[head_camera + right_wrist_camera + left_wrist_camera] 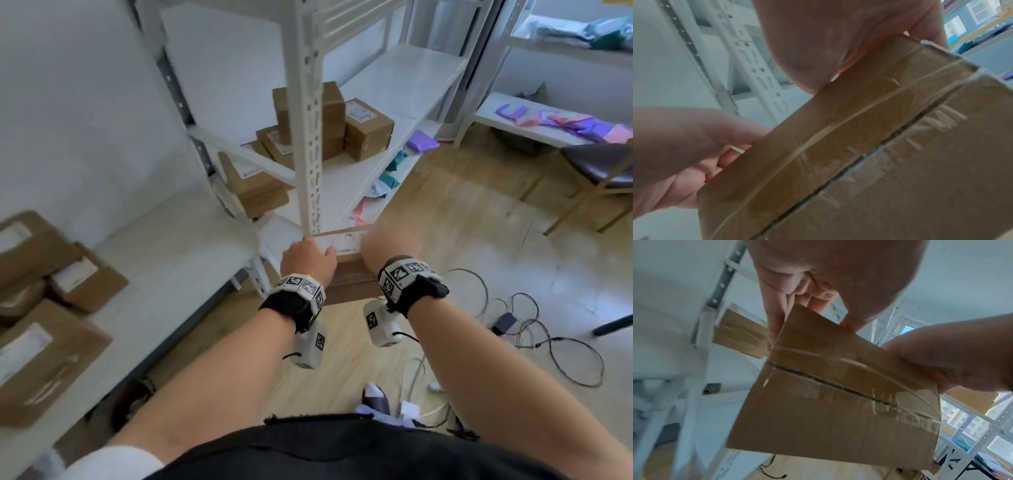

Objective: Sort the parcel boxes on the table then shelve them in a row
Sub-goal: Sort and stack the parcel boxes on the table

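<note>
On the left, the white desk (178,253) carries several cardboard parcel boxes (44,370) with white labels, bunched toward its left edge and near-left corner. Past the desk's far-right corner stands a white metal shelving unit (310,137). On one of its boards a cluster of brown boxes (368,128) sits near the left end, some stacked two high; a lower board holds more stacked boxes (253,192) at its left end.

In front of the unit's near upright, both hands hold one flat parcel box (342,246) in the air, well apart from the desk and level with the lower boards. Its white shipping label faces up, and the taped seam of its underside shows in both wrist views. The left hand (306,258) grips the box's left end, its fingers (774,316) curled along the side and the thumb on the taped underside. The right hand (390,245), blurred in the head view, grips the right end, with its thumb pressed to the cardboard and its fingers (927,30) wrapped over the far edge.

To the right, purple and pink mailer bags (561,121) lie on a second white shelf, a chair (599,171) stands nearby, and black cables (548,339) trail across the wooden floor.
</note>
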A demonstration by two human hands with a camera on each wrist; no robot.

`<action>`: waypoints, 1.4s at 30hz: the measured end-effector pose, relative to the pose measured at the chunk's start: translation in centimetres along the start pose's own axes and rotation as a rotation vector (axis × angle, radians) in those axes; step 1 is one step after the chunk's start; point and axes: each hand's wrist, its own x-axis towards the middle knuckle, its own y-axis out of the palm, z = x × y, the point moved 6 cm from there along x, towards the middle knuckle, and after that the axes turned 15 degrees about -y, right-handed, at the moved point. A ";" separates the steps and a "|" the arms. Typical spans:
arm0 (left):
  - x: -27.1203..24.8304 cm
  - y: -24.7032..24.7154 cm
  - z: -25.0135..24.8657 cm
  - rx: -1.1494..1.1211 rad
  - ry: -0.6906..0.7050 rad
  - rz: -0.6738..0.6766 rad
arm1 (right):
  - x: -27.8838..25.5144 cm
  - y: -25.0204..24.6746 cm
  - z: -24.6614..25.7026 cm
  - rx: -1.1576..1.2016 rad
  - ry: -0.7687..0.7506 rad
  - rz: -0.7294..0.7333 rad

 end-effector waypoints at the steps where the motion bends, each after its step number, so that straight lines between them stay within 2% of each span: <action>1: 0.1 -1.2 1.9 -0.006 -0.007 -0.013 | -0.6 0.5 2.0 0.016 -0.010 -0.007; 6: 1.6 -6.9 11.6 -0.079 -0.068 -0.074 | -3.0 2.5 12.7 0.048 -0.099 -0.034; 11: 3.7 -11.2 18.6 -0.130 -0.134 -0.129 | -3.4 3.9 21.1 0.054 -0.215 -0.024; 16: 7.3 -14.8 23.7 -0.187 -0.199 -0.209 | -1.2 4.4 28.9 0.087 -0.340 -0.026; 20: 11.1 -16.3 26.7 -0.228 -0.278 -0.240 | 2.7 6.1 33.7 0.105 -0.439 -0.023; 25: 18.0 -16.6 29.4 -0.234 -0.388 -0.234 | 9.6 9.8 39.0 0.154 -0.553 0.016; 32: 28.1 -15.8 32.3 -0.237 -0.588 -0.210 | 19.7 14.8 45.6 0.159 -0.693 0.207; 37: 32.2 -14.4 35.2 -0.181 -0.739 -0.225 | 23.9 18.9 50.2 0.243 -0.789 0.357; 39: 33.1 -13.6 35.7 -0.092 -0.728 -0.250 | 24.2 20.9 51.7 0.271 -0.832 0.440; 42: 34.2 -11.9 34.9 0.050 -0.601 -0.190 | 23.9 23.1 52.7 0.234 -0.864 0.515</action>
